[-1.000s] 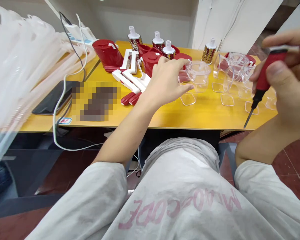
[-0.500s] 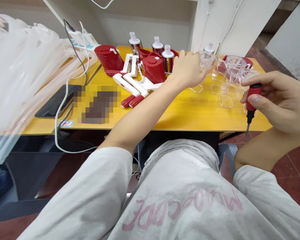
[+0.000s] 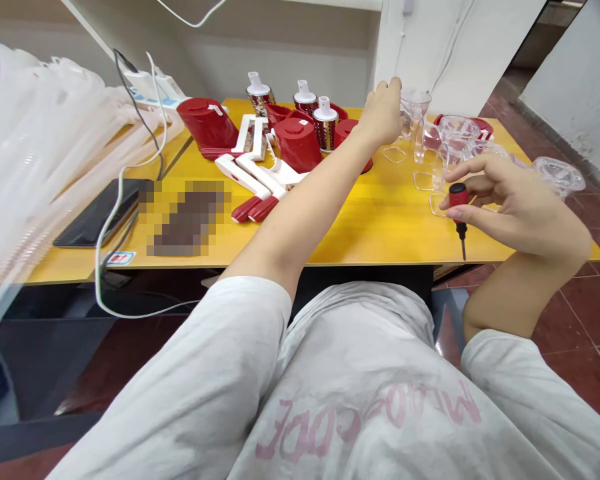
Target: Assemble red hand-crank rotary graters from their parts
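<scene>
Head view finds the left hand [image 3: 384,115] curled beside a clear plastic part [image 3: 417,101] far back on the table [image 3: 370,230], its hold not determinable, while the right hand [image 3: 513,203] grips a screwdriver [image 3: 459,197], tip down, best kept off the plastic.

Left hand [image 3: 384,115] upper right of centre, near clear plastic parts [image 3: 459,128], grip hidden. Right hand [image 3: 513,203], right side, holds red screwdriver [image 3: 459,195], tip down. Red plastic pieces [image 3: 299,145] upper centre.
</scene>
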Demonstrator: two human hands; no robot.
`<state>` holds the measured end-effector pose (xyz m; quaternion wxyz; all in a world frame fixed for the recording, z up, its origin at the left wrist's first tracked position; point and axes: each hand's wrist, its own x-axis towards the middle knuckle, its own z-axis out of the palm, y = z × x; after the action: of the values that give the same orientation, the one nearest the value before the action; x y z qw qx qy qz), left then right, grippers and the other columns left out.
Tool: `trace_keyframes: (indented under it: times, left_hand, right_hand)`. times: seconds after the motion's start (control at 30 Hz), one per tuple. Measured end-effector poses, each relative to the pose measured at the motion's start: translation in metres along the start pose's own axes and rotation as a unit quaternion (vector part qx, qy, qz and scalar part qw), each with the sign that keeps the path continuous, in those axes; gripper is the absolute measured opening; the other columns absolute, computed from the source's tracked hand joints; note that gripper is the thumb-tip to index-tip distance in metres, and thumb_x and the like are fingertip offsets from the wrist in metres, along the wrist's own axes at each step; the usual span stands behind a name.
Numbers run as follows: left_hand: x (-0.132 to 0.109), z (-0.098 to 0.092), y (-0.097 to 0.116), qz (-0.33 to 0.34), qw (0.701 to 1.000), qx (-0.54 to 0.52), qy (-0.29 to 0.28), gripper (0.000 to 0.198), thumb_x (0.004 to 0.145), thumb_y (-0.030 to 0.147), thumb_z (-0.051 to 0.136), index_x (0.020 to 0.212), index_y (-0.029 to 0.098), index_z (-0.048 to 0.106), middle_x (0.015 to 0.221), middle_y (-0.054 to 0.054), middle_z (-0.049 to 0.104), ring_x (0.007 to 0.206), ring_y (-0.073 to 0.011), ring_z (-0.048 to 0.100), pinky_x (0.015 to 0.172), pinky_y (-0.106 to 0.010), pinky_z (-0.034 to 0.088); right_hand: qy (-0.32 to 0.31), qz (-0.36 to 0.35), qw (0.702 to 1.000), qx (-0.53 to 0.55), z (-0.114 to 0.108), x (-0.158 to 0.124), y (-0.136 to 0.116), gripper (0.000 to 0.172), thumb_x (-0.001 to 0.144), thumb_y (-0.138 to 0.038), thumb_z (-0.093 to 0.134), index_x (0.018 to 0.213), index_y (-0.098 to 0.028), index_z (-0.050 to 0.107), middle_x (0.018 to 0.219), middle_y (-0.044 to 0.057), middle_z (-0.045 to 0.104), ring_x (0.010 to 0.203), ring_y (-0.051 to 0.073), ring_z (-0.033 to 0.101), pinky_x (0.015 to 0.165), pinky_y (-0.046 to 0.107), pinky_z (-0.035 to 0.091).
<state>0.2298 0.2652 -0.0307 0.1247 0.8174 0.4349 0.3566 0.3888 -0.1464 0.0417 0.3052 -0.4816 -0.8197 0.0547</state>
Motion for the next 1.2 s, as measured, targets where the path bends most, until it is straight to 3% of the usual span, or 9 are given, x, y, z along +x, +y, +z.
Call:
trace_keyframes:
  times: [0.2,0.33,0.43,0.53,0.7,0.83,0.93,1.03,1.2]
  left_hand:
    - [0.02,0.003,0.008,0.038,0.995,-0.017,-0.091,0.086,0.058,0.092,0.066,0.138,0.062,0.075,0.164,0.018,0.085,0.157,-0.0342,0.059,0.141,-0.069,0.045]
    - [0.021,0.002,0.025,0.049,0.994,-0.051,-0.087,0.06,0.081,0.045,0.087,0.14,0.036,0.084,0.163,-0.001,0.087,0.153,-0.0358,0.076,0.141,-0.063,0.059]
    - [0.016,-0.002,0.037,0.067,0.989,-0.075,-0.104,0.04,0.114,0.022,0.073,0.153,0.025,0.082,0.159,0.0,0.089,0.147,-0.0232,0.079,0.139,-0.049,0.064]
    - [0.015,-0.004,0.042,0.074,0.986,-0.105,-0.107,0.044,0.135,0.054,0.062,0.167,0.027,0.072,0.173,0.006,0.082,0.157,-0.0129,0.068,0.146,-0.038,0.058]
    - [0.008,-0.015,0.03,0.086,0.979,-0.182,-0.034,0.094,0.107,0.106,0.061,0.174,0.04,0.062,0.196,0.014,0.063,0.186,-0.0214,0.048,0.162,-0.05,0.041]
    - [-0.038,-0.057,0.031,0.145,0.966,-0.204,0.06,0.087,0.099,0.089,0.046,0.163,0.034,0.067,0.183,-0.001,0.071,0.181,-0.038,0.062,0.148,-0.068,0.053]
    - [-0.099,-0.107,0.049,0.113,0.975,-0.186,0.039,0.085,0.097,0.088,0.054,0.174,0.053,0.065,0.183,0.01,0.075,0.17,-0.0398,0.066,0.143,-0.074,0.057]
    - [-0.163,-0.153,0.056,0.091,0.98,-0.178,0.009,0.097,0.105,0.096,0.06,0.186,0.043,0.059,0.177,0.005,0.082,0.156,-0.0392,0.073,0.14,-0.078,0.06]
    - [-0.242,-0.206,-0.006,0.071,0.986,-0.154,-0.006,0.075,0.096,0.098,0.079,0.157,0.055,0.082,0.156,0.011,0.092,0.151,-0.0525,0.075,0.126,-0.098,0.056]
  right_hand:
    - [-0.1,0.005,0.993,-0.06,0.028,0.019,-0.003,0.045,0.12,-0.025,0.068,0.159,-0.028,0.089,0.142,0.01,0.096,0.122,0.032,0.092,0.118,0.053,0.077]
    - [-0.155,-0.002,0.983,-0.1,0.052,0.021,-0.003,0.052,0.12,-0.014,0.058,0.16,-0.025,0.09,0.148,0.012,0.095,0.134,0.035,0.089,0.122,0.053,0.072]
    - [-0.172,-0.011,0.976,-0.131,0.063,0.012,-0.001,0.056,0.119,-0.007,0.052,0.159,-0.022,0.088,0.144,0.015,0.093,0.13,0.034,0.087,0.115,0.049,0.07]
    - [-0.178,-0.028,0.973,-0.143,0.068,-0.001,-0.001,0.054,0.117,-0.004,0.056,0.156,-0.021,0.088,0.142,0.016,0.092,0.129,0.034,0.083,0.112,0.047,0.068]
    - [-0.154,-0.098,0.976,-0.117,0.087,-0.005,-0.008,0.05,0.119,-0.004,0.054,0.151,-0.024,0.088,0.144,0.014,0.091,0.129,0.032,0.079,0.113,0.047,0.063]
    - [-0.149,-0.151,0.969,-0.128,0.116,0.018,-0.01,0.047,0.125,-0.007,0.052,0.149,-0.024,0.089,0.147,0.014,0.091,0.138,0.033,0.077,0.116,0.048,0.059]
    - [-0.173,-0.136,0.961,-0.166,0.133,0.043,0.001,0.049,0.124,-0.004,0.049,0.149,-0.019,0.088,0.157,0.017,0.088,0.148,0.034,0.075,0.12,0.048,0.059]
    - [-0.209,-0.102,0.954,-0.188,0.142,0.062,0.015,0.045,0.126,-0.006,0.048,0.148,-0.014,0.087,0.162,0.02,0.086,0.153,0.035,0.074,0.126,0.046,0.059]
    - [-0.236,-0.053,0.945,-0.221,0.142,0.075,0.026,0.043,0.126,-0.005,0.045,0.142,-0.007,0.085,0.145,0.024,0.089,0.145,0.033,0.082,0.139,0.046,0.058]
